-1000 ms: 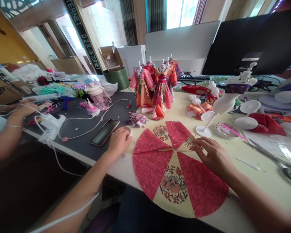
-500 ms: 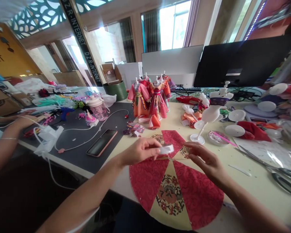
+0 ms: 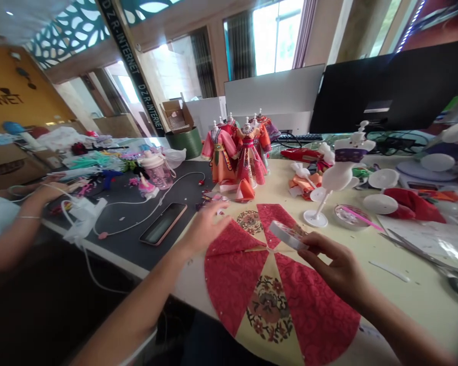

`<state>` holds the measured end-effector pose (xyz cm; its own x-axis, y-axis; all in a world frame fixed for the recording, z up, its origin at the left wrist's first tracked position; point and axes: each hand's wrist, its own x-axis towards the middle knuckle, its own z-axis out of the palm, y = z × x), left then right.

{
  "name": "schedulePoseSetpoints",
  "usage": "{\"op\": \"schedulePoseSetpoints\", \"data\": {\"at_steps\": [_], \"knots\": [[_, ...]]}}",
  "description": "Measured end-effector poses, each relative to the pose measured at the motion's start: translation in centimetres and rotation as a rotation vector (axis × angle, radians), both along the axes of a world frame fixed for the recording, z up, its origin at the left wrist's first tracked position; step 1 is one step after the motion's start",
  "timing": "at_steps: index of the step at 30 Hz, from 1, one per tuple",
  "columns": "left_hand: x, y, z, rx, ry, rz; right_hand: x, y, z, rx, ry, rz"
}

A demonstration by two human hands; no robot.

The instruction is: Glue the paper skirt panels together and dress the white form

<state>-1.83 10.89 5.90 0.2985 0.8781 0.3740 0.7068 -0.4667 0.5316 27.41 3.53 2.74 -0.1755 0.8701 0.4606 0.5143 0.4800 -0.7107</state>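
My right hand (image 3: pixel 334 264) pinches a narrow white roll of tape (image 3: pixel 283 234) between thumb and fingers, above a round fabric piece (image 3: pixel 320 300). That piece has red wedges alternating with cream wedges printed with flowers, and it reaches past the table's front edge. Over its upper left side is my left hand (image 3: pixel 204 229), fingers stretched away from me and nothing visible in them. Just beyond those fingertips lie patterned fabric scraps (image 3: pixel 205 197), partly covered by the hand.
Small dressed doll forms (image 3: pixel 246 152) stand at the back. To the right are a white mannequin (image 3: pixel 332 183), a dish (image 3: pixel 353 216) and scissors (image 3: pixel 423 254). A phone (image 3: pixel 163 223) and white cable (image 3: pixel 148 209) lie left. Another person's arm (image 3: pixel 26 221) rests at far left.
The white tape has passed from my left hand to my right, where its ring shape shows. My left hand has moved away left with its fingers extended.
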Motion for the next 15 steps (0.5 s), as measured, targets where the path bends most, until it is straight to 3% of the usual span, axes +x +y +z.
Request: {"op": "schedulePoseSetpoints", "data": {"at_steps": [2,5,9,15], "knots": [[-4.7,0.7,-0.2,-0.012,0.205,0.385,0.0,0.1,0.0,0.042,0.004,-0.056],[-10.8,1.1,-0.7,-0.131,0.295,0.635,-0.1,0.2,-0.1,0.060,0.003,-0.120],[-14.2,1.8,-1.9,-0.317,0.380,0.721,-0.2,0.4,-0.3,0.047,-0.019,-0.152],[-13.9,3.6,-3.0,-0.359,0.436,0.733,-0.2,0.6,-0.3,0.050,-0.048,-0.168]]}}
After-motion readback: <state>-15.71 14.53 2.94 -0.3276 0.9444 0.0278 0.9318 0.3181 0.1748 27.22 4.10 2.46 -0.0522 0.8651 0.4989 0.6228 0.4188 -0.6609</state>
